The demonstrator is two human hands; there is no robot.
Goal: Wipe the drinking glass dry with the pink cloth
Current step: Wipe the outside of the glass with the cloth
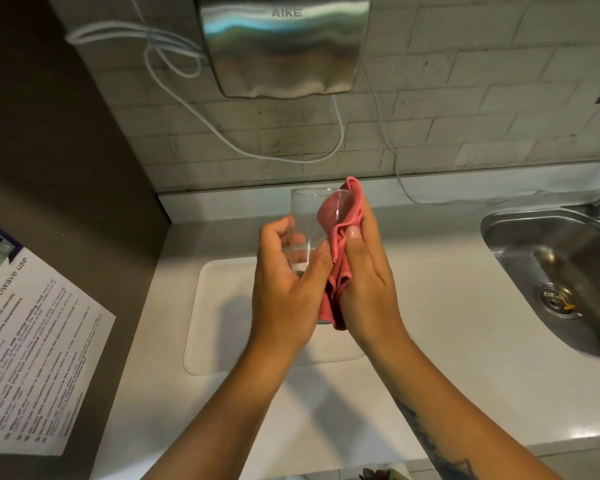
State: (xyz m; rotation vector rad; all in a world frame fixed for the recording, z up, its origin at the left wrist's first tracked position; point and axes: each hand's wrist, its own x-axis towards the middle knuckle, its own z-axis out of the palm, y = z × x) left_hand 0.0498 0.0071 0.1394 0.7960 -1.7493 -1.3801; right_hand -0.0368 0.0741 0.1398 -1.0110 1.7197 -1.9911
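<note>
A clear drinking glass (307, 216) is held upright above the counter, its lower part wrapped by my left hand (284, 285). The pink cloth (340, 247) is folded over the glass's right rim, part of it inside the glass and part hanging down outside. My right hand (364, 271) pinches the cloth against the glass wall, thumb on the outside. The base of the glass is hidden behind my left palm.
A white mat (222, 327) lies on the pale counter (447, 358) under my hands. A steel sink (555, 271) with a tap sits at the right. A steel hand dryer (281, 46) with loose cables hangs on the tiled wall. A printed notice (32, 358) is at the left.
</note>
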